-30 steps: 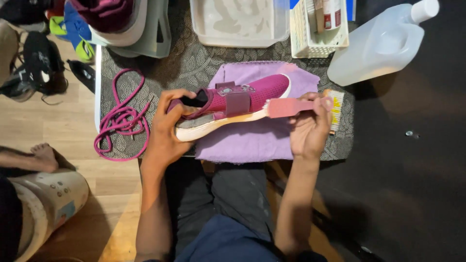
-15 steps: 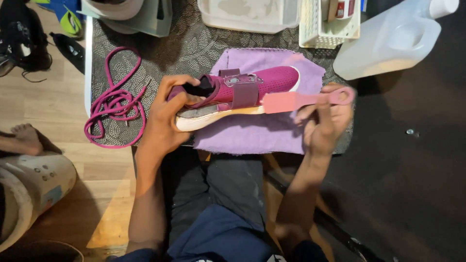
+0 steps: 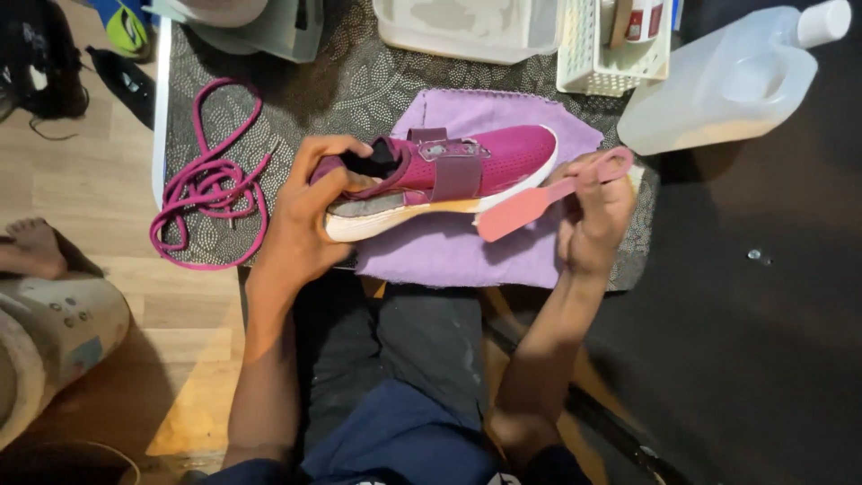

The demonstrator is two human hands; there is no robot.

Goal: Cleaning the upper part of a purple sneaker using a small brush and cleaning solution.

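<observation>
Fingers of the left hand (image 3: pixel 301 229) grip the magenta sneaker (image 3: pixel 440 180) over the purple cloth (image 3: pixel 449 256) mid-table; right hand (image 3: pixel 593 220) fingers pinch the pink brush (image 3: pixel 543 198). Steady the heel, keep strokes along the sole.

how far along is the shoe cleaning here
Done, it seems: the pink laces are out and lie coiled on the mat. In hand: the left hand grips the magenta shoe at the heel over the purple cloth, while the right hand holds a pink brush at its sole edge. Left: apparently the rest of the shoe; relacing.
</observation>
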